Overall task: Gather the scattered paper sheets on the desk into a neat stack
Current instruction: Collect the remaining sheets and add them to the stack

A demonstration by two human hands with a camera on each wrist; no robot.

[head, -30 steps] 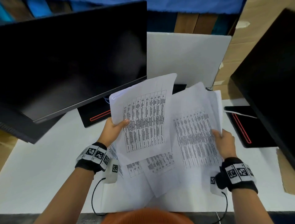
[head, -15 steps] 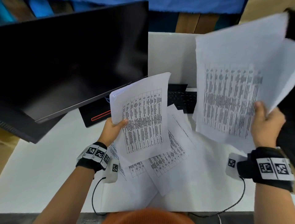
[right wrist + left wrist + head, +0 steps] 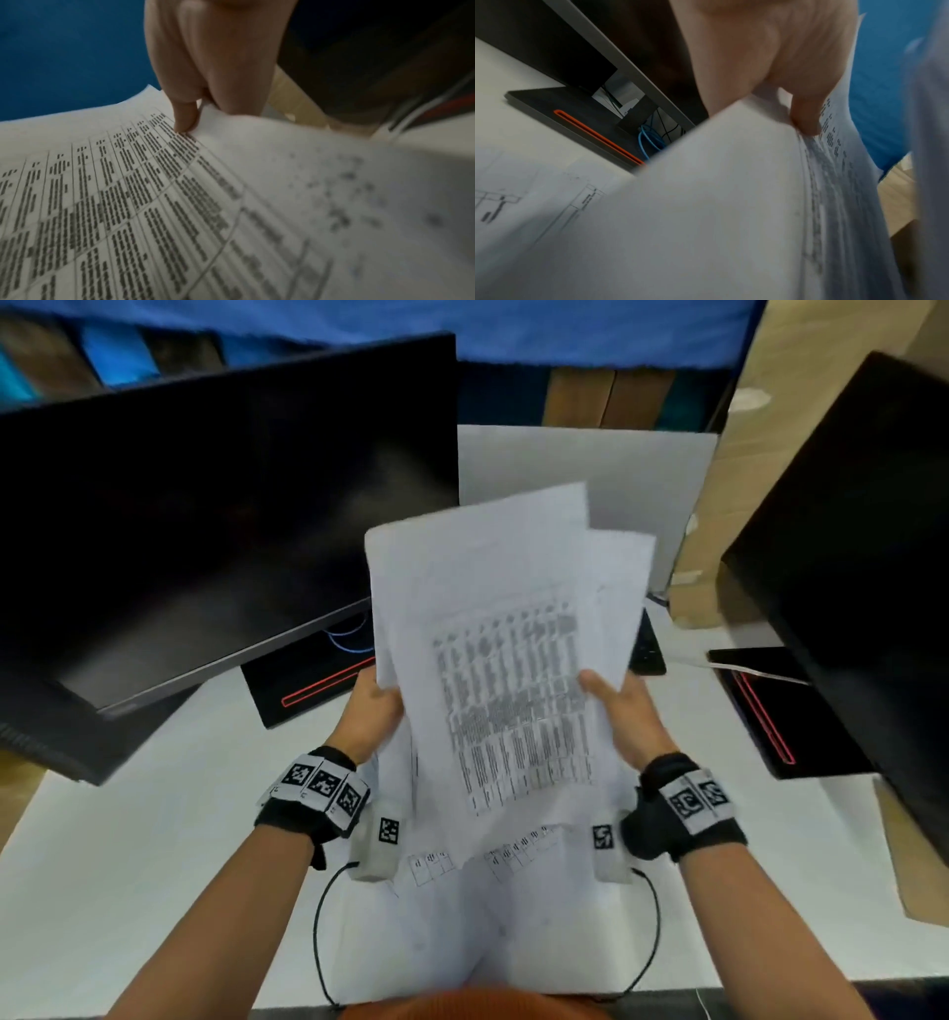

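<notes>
The left hand (image 3: 371,711) pinches the left edge of a raised bundle of sheets (image 3: 506,670), thumb on top; the right hand (image 3: 624,711) pinches its right edge the same way. The edges are fanned and uneven. More sheets (image 3: 441,906) lie on the desk (image 3: 128,839) below. The gathering looks about half done; next, probably square the bundle and collect the rest.

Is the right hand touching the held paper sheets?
Touching. In the right wrist view, the right hand presses its thumb onto the printed top of the held paper sheets, with the other fingers behind the edge.
</notes>
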